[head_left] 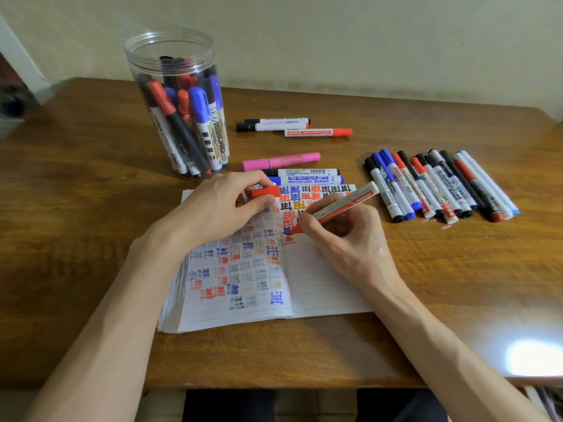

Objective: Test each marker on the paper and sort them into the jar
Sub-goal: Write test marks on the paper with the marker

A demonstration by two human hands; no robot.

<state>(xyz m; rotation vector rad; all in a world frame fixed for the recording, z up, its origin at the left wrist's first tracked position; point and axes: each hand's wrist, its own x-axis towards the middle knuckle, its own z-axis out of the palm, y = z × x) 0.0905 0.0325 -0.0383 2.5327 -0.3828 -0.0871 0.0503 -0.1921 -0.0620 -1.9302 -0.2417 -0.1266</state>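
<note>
Head view: a person sits at a wooden desk (91,178) with both grips over an open lined notebook (320,287).
Step in hand: testing, judged from the tip of the uncapped red marker (341,205) touching the right page just under rows of coloured test marks.
Right grip (344,236): curled round the red marker's barrel pen-fashion, tip down on the paper.
Left grip (219,208): pinches the red cap (265,192) between thumb and fingers and rests on the left page.
Next move: probably the cap goes back over the tip, which calls for lining the two up squarely. The marker would then go up and left to the jar's mouth.
Jar (146,62): clear plastic, no lid, upright on the desk near the notebook's far left corner.
Jar contents: a crowd of sorted markers (195,123) leaning on end, with red, blue and black caps. Their number cannot be told.
Outside the jar: a row of markers (438,184) lies right of the notebook. Three markers (283,124) lie further back. A pink marker (280,161) and two whiteboard markers (307,176) lie just beyond the notebook's top edge.
Unknown: which loose group awaits testing.
</note>
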